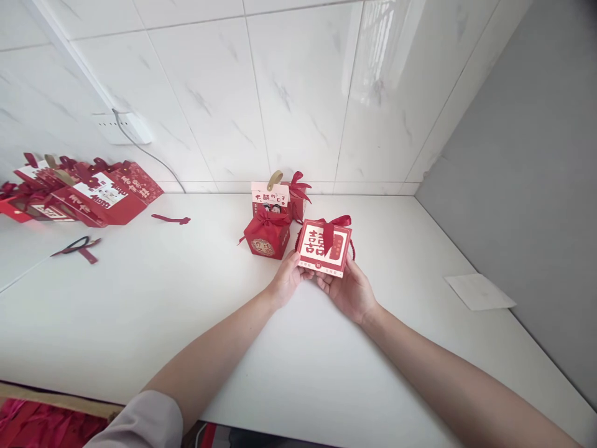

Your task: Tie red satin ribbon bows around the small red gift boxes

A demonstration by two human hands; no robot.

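Note:
Between my two hands is a red and white gift box (306, 247) with large red characters on its face, a dark red ribbon bow on top and cord loops at its sides. My left hand (285, 281) grips its lower left corner. From the lower right, my right hand (351, 289) holds it, with some fingers curled beneath. Just behind and left stands a small red box (267, 239) with a ribbon and a gold round emblem. Behind that are a pink-topped box (262, 194) with a gold strap and another ribboned red box (298, 205), partly hidden.
A pile of red gift boxes (109, 196) lies at the far left. Nearer are black-handled scissors (77, 245) and a loose red strap (170, 219). A white paper (480, 291) lies by the grey panel (522, 155) at right. A cable (149, 152) hangs from a wall socket (124, 129).

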